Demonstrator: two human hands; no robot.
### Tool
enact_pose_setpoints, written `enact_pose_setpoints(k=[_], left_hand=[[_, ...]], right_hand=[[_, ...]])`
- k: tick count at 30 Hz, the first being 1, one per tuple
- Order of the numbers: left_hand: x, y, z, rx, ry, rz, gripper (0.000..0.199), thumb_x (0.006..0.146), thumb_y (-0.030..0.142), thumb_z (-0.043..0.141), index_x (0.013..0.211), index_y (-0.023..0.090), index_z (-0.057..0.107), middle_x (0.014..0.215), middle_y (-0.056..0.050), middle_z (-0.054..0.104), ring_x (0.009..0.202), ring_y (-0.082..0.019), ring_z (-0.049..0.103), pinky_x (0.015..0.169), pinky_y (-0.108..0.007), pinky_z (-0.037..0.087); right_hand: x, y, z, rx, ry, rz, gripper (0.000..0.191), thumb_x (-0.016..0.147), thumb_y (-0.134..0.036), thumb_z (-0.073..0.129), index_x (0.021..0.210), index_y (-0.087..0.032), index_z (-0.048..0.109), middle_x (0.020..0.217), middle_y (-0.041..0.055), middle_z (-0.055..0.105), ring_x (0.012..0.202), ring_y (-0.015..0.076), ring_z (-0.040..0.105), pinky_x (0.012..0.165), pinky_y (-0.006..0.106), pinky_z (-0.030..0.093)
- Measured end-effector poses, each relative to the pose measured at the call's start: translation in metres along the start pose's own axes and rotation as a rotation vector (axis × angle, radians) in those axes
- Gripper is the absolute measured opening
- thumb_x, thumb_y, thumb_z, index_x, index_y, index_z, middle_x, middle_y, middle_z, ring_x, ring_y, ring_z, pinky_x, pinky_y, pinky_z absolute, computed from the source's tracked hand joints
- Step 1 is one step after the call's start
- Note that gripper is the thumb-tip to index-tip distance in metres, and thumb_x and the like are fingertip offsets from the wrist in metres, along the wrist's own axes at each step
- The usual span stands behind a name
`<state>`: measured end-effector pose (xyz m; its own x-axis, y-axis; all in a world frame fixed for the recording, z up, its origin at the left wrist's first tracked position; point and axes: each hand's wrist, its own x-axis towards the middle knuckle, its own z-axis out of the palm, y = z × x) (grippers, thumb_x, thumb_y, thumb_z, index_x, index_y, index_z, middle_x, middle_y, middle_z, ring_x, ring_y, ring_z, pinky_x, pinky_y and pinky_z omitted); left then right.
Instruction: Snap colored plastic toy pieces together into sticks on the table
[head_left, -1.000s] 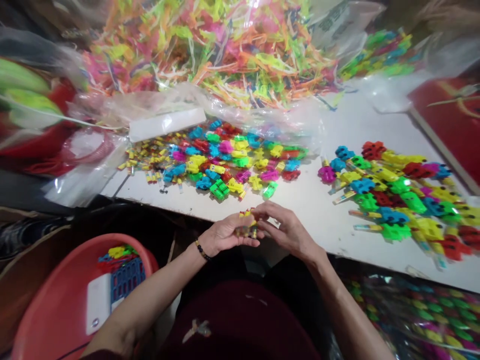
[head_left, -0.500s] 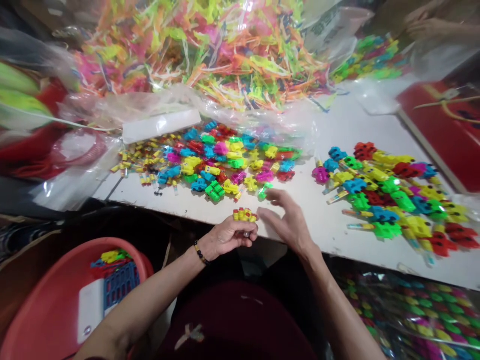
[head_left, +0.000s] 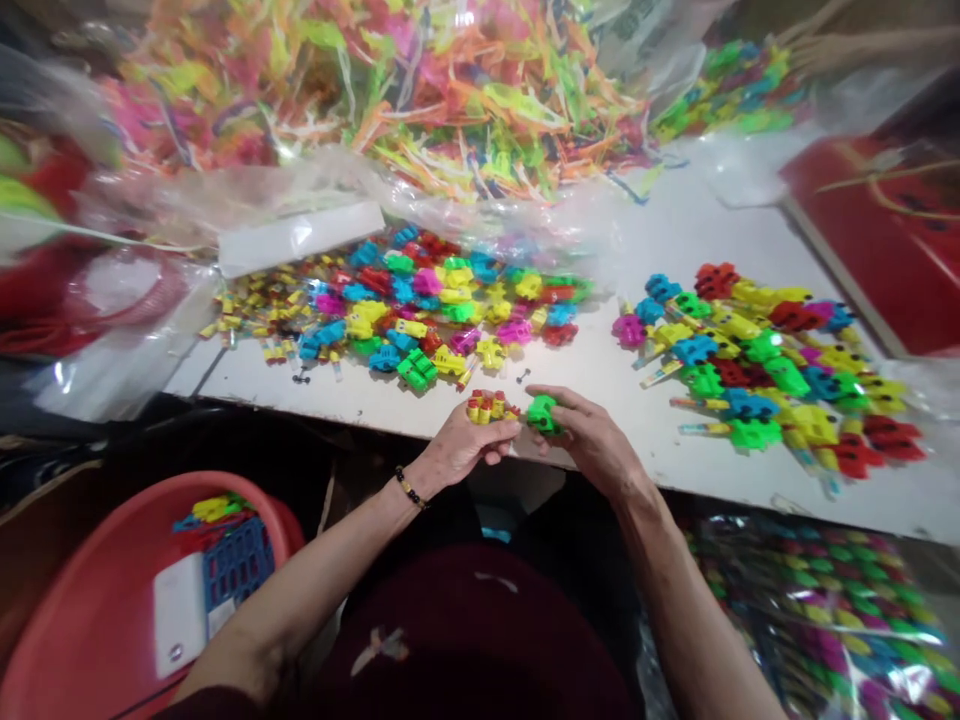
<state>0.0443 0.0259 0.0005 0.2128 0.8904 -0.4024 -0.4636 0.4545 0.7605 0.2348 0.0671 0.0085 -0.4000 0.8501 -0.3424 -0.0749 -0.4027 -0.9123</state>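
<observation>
Head view: your right hand [head_left: 592, 425] now grips one green toy car [head_left: 541, 413] between fingers and thumb, whereas half a second ago that hand was reaching, unladen, for the car at the table's near edge. Your left hand [head_left: 461, 440] is clasped around a cluster of small yellow pieces with red ends [head_left: 487, 405], just left of the green toy car; I'd say four or more, but your fingers hide the exact count. So both your hands are now loaded, their contents side by side; whether these touch, I can't tell. Lifting the car has left a black axle [head_left: 523, 376] in view on the white table [head_left: 652, 250], just beyond it; a second black axle [head_left: 301, 378] lies well to its left, making two you can see. Beyond and left of the car spreads one pile of toy cars [head_left: 431, 315], too overlapped to count, with loose yellow-and-red pieces [head_left: 262, 295], also uncountable, at its far left. Right of the car you have one group of toy cars with sticks [head_left: 780, 375], dozens perhaps, and one red box [head_left: 862, 250] beyond that.
</observation>
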Motion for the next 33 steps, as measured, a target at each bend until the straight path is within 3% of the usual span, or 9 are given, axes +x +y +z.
enact_pose_setpoints(k=[5,8,11,15,23,33], left_hand=[[0.004,-0.008,0.008,0.039,0.002,0.046,0.048,0.064,0.042,0.092,0.091,0.011,0.068,0.069,0.000,0.062,0.057,-0.010,0.057,0.043,-0.019,0.039],[0.004,-0.008,0.005,0.068,0.009,0.086,0.046,0.067,0.043,0.091,0.092,0.012,0.069,0.068,0.000,0.061,0.059,-0.011,0.057,0.044,-0.019,0.039],[0.003,-0.007,0.001,0.126,0.013,0.125,0.042,0.071,0.043,0.089,0.092,0.012,0.070,0.065,0.001,0.060,0.055,-0.008,0.051,0.046,-0.020,0.036],[0.002,-0.008,-0.003,0.197,0.060,0.144,0.040,0.070,0.042,0.089,0.088,0.011,0.071,0.067,0.001,0.062,0.054,-0.007,0.047,0.047,-0.020,0.033],[0.001,0.000,0.002,0.419,0.094,0.145,0.035,0.062,0.034,0.093,0.082,0.012,0.073,0.065,0.002,0.064,0.060,-0.009,0.053,0.059,-0.022,0.042],[0.000,0.002,0.001,0.461,0.063,0.141,0.033,0.063,0.031,0.092,0.083,0.014,0.073,0.069,0.000,0.067,0.066,-0.012,0.059,0.067,-0.024,0.047]], right_hand=[[-0.015,0.004,0.012,-0.101,0.110,-0.133,0.042,0.087,-0.050,0.069,0.116,-0.021,0.066,0.081,-0.0002,0.063,0.064,0.0126,0.058,0.058,0.027,0.049],[-0.018,0.003,0.016,-0.301,0.086,-0.261,0.048,0.084,-0.048,0.074,0.124,-0.022,0.066,0.102,0.0049,0.067,0.079,0.0157,0.062,0.070,0.030,0.054],[-0.019,0.001,0.013,-0.309,0.109,-0.321,0.047,0.082,-0.046,0.078,0.122,-0.023,0.065,0.113,0.0063,0.068,0.082,0.0162,0.064,0.070,0.030,0.055],[-0.019,-0.003,0.005,-0.356,0.080,-0.297,0.034,0.087,-0.047,0.073,0.109,-0.021,0.070,0.095,0.0033,0.071,0.077,0.0164,0.063,0.072,0.031,0.054],[-0.014,-0.007,0.002,-0.421,-0.020,-0.243,0.034,0.088,-0.050,0.070,0.104,-0.019,0.074,0.076,0.0009,0.066,0.071,0.0157,0.059,0.065,0.029,0.048],[-0.006,-0.007,-0.010,-0.443,-0.166,-0.170,0.033,0.087,-0.049,0.070,0.100,-0.019,0.072,0.079,0.0017,0.067,0.071,0.0158,0.058,0.060,0.028,0.045]])
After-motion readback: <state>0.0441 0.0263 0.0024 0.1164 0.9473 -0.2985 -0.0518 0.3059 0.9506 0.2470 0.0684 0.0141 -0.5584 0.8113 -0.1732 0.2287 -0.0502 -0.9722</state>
